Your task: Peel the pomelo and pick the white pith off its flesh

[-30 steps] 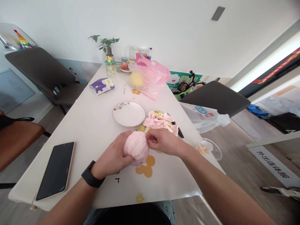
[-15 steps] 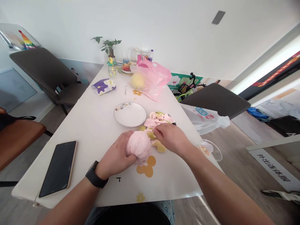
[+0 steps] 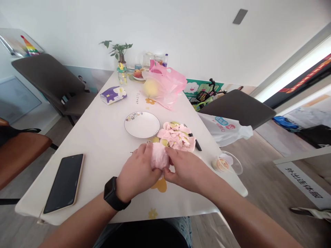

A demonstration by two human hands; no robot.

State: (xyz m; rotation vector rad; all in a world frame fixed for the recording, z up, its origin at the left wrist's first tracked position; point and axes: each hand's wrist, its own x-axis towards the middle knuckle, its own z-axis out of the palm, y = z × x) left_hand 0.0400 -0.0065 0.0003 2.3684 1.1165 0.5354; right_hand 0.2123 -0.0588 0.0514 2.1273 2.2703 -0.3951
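A round pink peeled fruit (image 3: 159,157) sits between both my hands just above the white table (image 3: 103,137). My left hand (image 3: 138,172), with a black watch on the wrist, wraps round its left side. My right hand (image 3: 184,170) grips its right side, fingers pressed on it. Just beyond lies a heap of pink and yellow-green peel (image 3: 176,135). An empty white plate (image 3: 142,124) stands behind and to the left of the heap.
A black phone (image 3: 63,182) lies at the near left. A dark knife handle (image 3: 197,144) pokes out by the peel. A clear lid (image 3: 227,163) rests at the right edge. Farther back are a pink bag (image 3: 165,84), a tissue pack (image 3: 113,94) and a plant (image 3: 119,51). Chairs flank the table.
My right hand went out to the peel heap and came back onto the fruit. Both hands now close round it, and more peel lies on the heap.
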